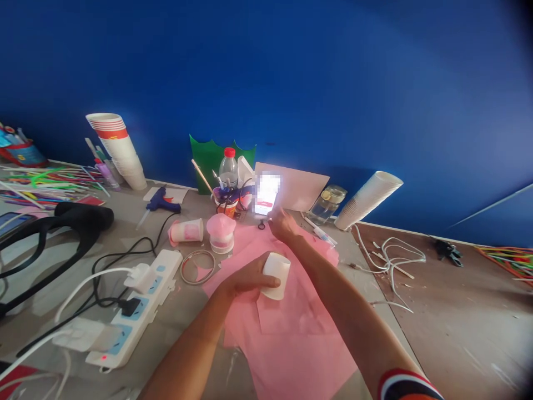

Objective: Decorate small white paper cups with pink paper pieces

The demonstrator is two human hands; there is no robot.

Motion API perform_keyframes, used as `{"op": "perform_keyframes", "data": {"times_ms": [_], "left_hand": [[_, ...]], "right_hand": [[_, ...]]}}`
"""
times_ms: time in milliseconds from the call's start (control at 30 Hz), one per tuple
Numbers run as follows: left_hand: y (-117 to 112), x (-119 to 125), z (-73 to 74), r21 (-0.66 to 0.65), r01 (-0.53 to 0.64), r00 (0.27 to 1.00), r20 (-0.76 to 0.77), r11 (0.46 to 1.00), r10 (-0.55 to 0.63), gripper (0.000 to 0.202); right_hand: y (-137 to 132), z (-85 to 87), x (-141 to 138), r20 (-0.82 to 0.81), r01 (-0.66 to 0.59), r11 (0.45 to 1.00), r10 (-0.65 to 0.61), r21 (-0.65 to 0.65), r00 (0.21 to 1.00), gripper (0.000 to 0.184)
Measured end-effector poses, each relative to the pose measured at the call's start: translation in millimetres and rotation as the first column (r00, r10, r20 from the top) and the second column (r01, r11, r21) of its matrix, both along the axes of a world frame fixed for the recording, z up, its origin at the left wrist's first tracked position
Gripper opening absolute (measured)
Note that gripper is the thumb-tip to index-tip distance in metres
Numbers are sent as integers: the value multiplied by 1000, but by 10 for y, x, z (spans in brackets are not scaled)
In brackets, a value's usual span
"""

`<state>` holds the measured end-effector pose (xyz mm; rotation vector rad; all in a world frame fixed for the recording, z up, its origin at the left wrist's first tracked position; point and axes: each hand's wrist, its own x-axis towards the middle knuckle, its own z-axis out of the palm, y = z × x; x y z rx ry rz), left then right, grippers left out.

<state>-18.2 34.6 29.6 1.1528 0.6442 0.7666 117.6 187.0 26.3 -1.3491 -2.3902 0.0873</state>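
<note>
My left hand [249, 276] is closed round a white paper cup [276, 275], holding it over sheets of pink paper [291, 339] spread on the table. My right hand [282, 223] reaches forward to a lit phone screen [266, 194] propped at the back; its fingers are curled at the screen's lower edge and hold nothing I can see. A pink-covered cup [221, 232] stands upside down just left of the right hand, and another pink-wrapped cup [187, 231] lies on its side.
A white power strip [137, 303] with plugs and cables lies at left, beside a metal ring [197, 266]. A blue glue gun [160, 201], stacked paper cups [119, 147], a water bottle [229, 168], a jar [327, 204], another cup stack [368, 199] and white cords [391, 255] surround the work.
</note>
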Motion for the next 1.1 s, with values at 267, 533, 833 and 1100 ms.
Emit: {"op": "perform_keyframes", "data": {"times_ms": [267, 533, 833, 1100], "left_hand": [[-3, 38, -44, 32, -156, 988, -5, 987, 156, 70], [-20, 41, -15, 109, -113, 983, -130, 988, 126, 79], [77, 41, -102, 147, -275, 961, 70, 950, 267, 64], [89, 83, -60, 151, -414, 907, -16, 898, 421, 40]], "right_hand": [[-536, 250, 339, -899, 14, 945, -316, -327, 302, 23], [-937, 76, 478, -917, -13, 935, -343, -353, 202, 25], [-1051, 144, 438, -896, -109, 919, -333, -378, 294, 20], [-1127, 101, 275, -940, -355, 872, -283, -336, 193, 19]]}}
